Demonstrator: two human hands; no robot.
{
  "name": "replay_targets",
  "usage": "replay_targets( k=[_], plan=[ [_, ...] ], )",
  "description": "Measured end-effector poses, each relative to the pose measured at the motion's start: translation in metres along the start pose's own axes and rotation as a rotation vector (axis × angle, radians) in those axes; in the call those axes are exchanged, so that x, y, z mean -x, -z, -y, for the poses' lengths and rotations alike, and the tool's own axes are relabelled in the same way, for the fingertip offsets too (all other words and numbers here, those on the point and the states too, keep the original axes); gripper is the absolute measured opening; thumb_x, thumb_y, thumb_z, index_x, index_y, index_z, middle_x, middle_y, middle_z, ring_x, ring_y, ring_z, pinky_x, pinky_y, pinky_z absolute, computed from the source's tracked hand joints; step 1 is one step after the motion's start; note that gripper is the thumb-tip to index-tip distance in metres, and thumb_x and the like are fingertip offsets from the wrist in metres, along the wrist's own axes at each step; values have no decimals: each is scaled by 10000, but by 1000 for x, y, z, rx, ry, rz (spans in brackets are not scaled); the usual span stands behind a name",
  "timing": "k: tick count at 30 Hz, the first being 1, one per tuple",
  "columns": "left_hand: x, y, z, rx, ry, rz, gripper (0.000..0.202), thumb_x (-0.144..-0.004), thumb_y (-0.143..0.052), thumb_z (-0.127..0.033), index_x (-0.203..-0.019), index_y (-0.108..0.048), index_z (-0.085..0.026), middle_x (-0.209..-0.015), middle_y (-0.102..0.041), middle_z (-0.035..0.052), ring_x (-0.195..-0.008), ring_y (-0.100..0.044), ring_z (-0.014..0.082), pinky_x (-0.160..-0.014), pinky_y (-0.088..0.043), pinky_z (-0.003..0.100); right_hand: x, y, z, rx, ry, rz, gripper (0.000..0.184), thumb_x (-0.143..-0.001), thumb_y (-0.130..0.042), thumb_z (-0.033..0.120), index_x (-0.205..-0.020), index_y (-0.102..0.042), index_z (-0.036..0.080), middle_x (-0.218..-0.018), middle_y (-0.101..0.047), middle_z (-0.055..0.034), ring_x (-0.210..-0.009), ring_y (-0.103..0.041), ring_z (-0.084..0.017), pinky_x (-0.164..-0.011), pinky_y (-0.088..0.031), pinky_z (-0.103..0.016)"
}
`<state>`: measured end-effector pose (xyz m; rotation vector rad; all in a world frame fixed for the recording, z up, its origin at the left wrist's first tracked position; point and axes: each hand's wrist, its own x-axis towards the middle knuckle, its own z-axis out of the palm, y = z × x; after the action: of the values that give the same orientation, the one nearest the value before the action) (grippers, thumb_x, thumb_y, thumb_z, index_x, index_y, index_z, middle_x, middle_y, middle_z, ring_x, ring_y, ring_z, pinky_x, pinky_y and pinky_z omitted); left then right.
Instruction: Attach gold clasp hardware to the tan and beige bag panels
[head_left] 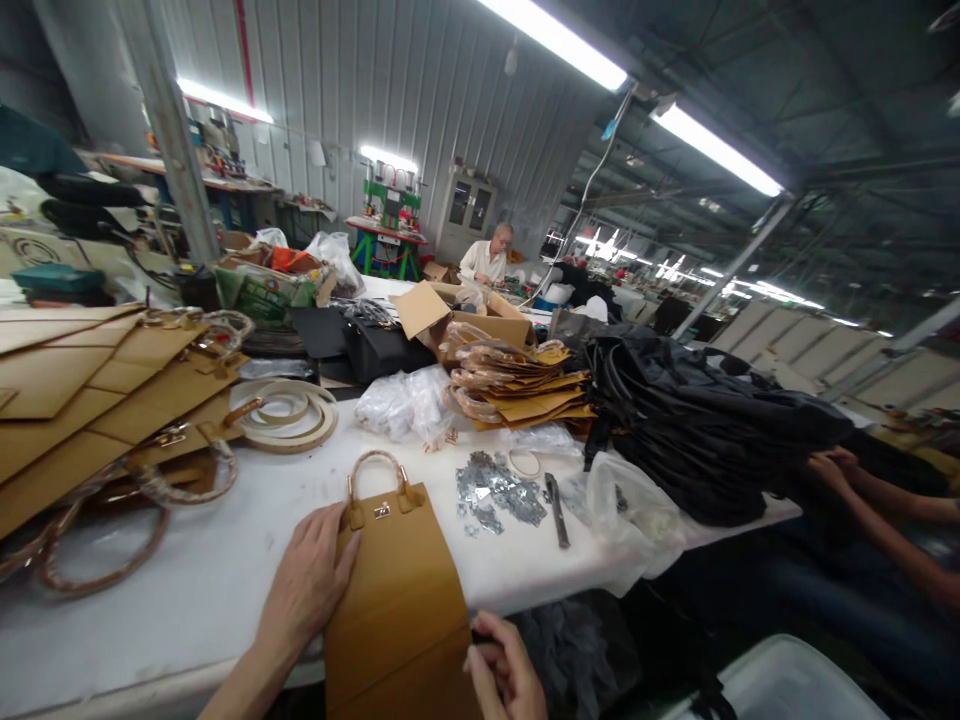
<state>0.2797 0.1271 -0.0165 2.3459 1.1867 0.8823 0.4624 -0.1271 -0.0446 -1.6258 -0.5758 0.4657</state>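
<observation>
The left hand (307, 575) rests against the left edge of the tan bag panel (397, 610). Its thumb overlaps the panel face; its other fingers lie close together, tips by the upper left corner. Whether they pinch the panel from behind cannot be told. The right hand (506, 670) is at the right edge, fingers curled toward the thumb; whether they pinch the edge is not clear.

The panel lies between the hands. Its long axis runs away from the person, with the handle (375, 458) at the far end; the lower part extends past the near edge of the worktop (187, 590). The left hand is nearer the handle, the right hand nearer the lower part.

Beyond the panel's right side lie loose metal pieces (499, 490) and, just beside them, a dark tool (556, 510).

Containers:
- Clear plastic bag (645, 510), right of the tool: holds a small dark item.
- Open cardboard box (491, 328), behind the far tan stack (536, 395): holds clear wrapping.
- Green-printed box (259, 300), far left: holds orange material.
- Translucent tub (780, 680), lower right: contents not distinguishable.
</observation>
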Motion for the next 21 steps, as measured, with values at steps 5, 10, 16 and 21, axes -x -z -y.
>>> replay_targets(
  k=[5,10,16,21],
  plan=[
    [1,4,-5,-70,-27,0,413,-1004,-493,-385,-1337,-562,-151,-1281,-658,152,-1244,-569,336,-1125,-454,528,-101,-22,51,45,114,160,462,-915,-694,527,-1226,-693,185,-1157,-743,-119,-980,-722,-248,-894,-602,-341],
    [3,8,-10,-82,-22,-5,384,-1004,-505,-312,-1344,-553,-139,-1281,-654,139,-1236,-568,316,-1119,-469,516,-221,-68,57,332,244,190,423,-893,-580,427,-1197,-690,154,-1196,-732,-142,-1084,-701,-263,-991,-556,-381],
    [4,7,-9,-47,-20,-54,348,-972,-528,-237,-1312,-567,-175,-1253,-670,115,-1205,-591,292,-1093,-495,503,-299,-113,51,518,259,264,562,-700,-637,195,-1259,-683,149,-1320,-680,-168,-1269,-615,-319,-1150,-431,-443],
    [4,5,-9,-29,1,-83,337,-951,-530,-199,-1284,-585,-198,-1227,-681,107,-1182,-613,289,-1064,-517,494,-321,-138,48,546,271,361,571,-693,-689,189,-1265,-686,193,-1338,-690,-129,-1314,-597,-318,-1128,-456,-401]
  ],
)
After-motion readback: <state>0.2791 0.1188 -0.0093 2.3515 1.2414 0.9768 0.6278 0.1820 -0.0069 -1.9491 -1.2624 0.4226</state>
